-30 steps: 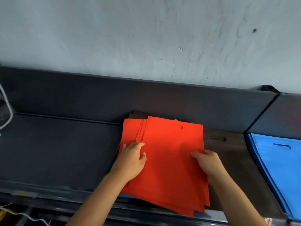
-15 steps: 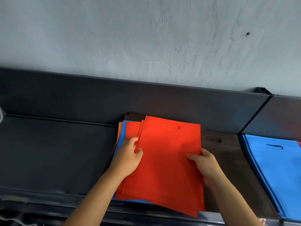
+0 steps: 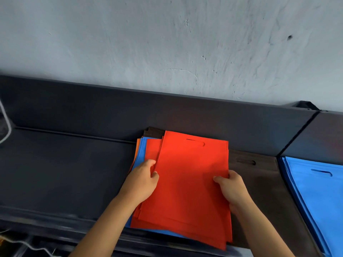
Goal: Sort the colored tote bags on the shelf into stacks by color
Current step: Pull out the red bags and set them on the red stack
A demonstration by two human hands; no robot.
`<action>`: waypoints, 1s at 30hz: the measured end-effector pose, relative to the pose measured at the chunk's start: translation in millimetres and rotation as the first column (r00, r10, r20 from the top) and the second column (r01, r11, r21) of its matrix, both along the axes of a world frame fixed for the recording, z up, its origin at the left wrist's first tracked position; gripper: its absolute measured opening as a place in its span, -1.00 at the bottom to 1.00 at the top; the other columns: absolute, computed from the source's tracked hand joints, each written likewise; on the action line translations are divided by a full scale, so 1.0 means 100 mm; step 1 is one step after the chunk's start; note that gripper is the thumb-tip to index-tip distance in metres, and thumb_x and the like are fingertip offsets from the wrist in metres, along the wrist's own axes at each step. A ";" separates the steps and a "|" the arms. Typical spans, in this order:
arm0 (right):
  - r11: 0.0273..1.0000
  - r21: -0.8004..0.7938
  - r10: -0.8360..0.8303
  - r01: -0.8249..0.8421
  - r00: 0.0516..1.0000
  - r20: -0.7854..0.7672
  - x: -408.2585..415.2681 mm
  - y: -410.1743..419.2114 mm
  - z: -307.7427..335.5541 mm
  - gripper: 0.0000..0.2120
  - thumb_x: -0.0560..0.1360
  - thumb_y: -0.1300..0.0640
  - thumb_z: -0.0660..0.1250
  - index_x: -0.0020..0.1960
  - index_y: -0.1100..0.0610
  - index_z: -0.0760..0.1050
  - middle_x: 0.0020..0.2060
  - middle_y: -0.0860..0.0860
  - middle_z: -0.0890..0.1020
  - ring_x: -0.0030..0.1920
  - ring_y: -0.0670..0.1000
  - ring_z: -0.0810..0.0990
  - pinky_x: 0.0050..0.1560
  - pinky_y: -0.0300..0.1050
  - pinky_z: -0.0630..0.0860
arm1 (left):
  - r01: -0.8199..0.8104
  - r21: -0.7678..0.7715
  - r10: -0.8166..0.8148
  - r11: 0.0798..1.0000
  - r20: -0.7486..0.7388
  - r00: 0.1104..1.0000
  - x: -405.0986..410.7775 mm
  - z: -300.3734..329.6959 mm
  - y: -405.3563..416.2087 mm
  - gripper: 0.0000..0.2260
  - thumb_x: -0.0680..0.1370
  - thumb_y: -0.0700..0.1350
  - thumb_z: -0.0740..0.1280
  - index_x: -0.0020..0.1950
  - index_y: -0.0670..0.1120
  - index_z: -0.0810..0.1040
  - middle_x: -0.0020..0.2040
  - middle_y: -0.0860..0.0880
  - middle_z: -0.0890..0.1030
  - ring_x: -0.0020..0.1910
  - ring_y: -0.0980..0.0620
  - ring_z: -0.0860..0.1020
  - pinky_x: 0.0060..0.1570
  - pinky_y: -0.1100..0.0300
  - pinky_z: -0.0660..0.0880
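Several red tote bags (image 3: 191,179) lie in a loose stack in the middle of the dark shelf (image 3: 65,167). My left hand (image 3: 143,180) grips their left edge, fingers curled under it. My right hand (image 3: 232,188) holds the right edge, thumb on top. Under the red stack a blue bag (image 3: 142,151) and an orange bag (image 3: 137,147) stick out at the left. Brown bags (image 3: 259,180) lie beneath and to the right. A separate stack of blue bags (image 3: 319,193) sits at the far right.
A dark back panel (image 3: 167,112) runs along the shelf under a grey wall (image 3: 167,43). A white cord (image 3: 5,125) hangs at the far left. The shelf's front lip (image 3: 55,219) is close to me.
The red stack has been gathered and slid a little to the right, baring the blue and orange bags at its left. Both hands have kept their hold on its edges.
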State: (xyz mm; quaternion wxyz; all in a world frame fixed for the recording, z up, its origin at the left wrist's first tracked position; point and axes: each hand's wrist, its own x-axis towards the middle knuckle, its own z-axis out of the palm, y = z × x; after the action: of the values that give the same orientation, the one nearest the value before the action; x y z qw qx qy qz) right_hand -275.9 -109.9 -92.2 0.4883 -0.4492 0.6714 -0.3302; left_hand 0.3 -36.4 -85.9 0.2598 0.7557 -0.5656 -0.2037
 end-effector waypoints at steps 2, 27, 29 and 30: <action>1.000 -0.007 -0.009 0.009 1.000 0.005 0.00 -0.01 0.01 -0.91 0.56 0.26 0.42 0.06 0.15 0.61 -0.09 0.14 0.75 -0.07 0.22 0.74 0.04 0.19 0.68 | -0.030 -0.008 0.030 1.000 -0.019 0.999 0.03 0.01 0.01 -0.55 0.68 -0.05 0.26 0.58 -0.03 0.34 0.52 -0.01 0.44 0.44 0.03 0.47 0.34 0.19 0.41; 0.993 0.100 0.014 -0.056 0.926 0.378 -0.08 -0.01 0.06 -0.82 0.65 0.27 0.36 0.19 0.17 0.69 0.09 0.24 0.76 0.09 0.26 0.74 0.22 0.27 0.64 | -0.300 0.075 0.300 0.951 -0.459 0.836 0.18 0.05 -0.17 -0.55 0.71 0.06 0.23 0.53 -0.15 0.40 0.24 -0.03 0.61 0.18 0.04 0.59 0.11 0.24 0.42; 0.991 0.119 0.010 -0.063 0.916 0.402 -0.11 -0.01 0.08 -0.81 0.65 0.27 0.35 0.22 0.18 0.67 0.10 0.24 0.76 0.13 0.28 0.73 0.26 0.30 0.61 | -0.266 0.068 0.264 0.962 -0.488 0.832 0.26 0.04 -0.18 -0.77 0.72 0.02 0.22 0.18 -0.07 0.59 0.02 0.02 0.62 -0.02 0.05 0.57 -0.02 0.16 0.41; 0.990 0.123 0.009 -0.065 0.913 0.408 -0.11 -0.01 0.10 -0.80 0.65 0.27 0.35 0.23 0.18 0.67 0.11 0.23 0.76 0.15 0.28 0.73 0.28 0.31 0.60 | -0.235 0.056 0.231 0.970 -0.504 0.832 0.27 0.05 -0.17 -0.81 0.71 -0.05 0.22 -0.04 -0.03 0.54 -0.15 0.02 0.54 -0.17 0.05 0.49 -0.14 0.15 0.35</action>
State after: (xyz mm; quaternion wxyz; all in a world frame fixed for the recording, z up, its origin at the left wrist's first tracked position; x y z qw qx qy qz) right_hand -287.3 -111.2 -81.9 0.6523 -0.3496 0.5671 -0.3616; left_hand 27.0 -53.1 -81.0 0.4252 0.7376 -0.3820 -0.3595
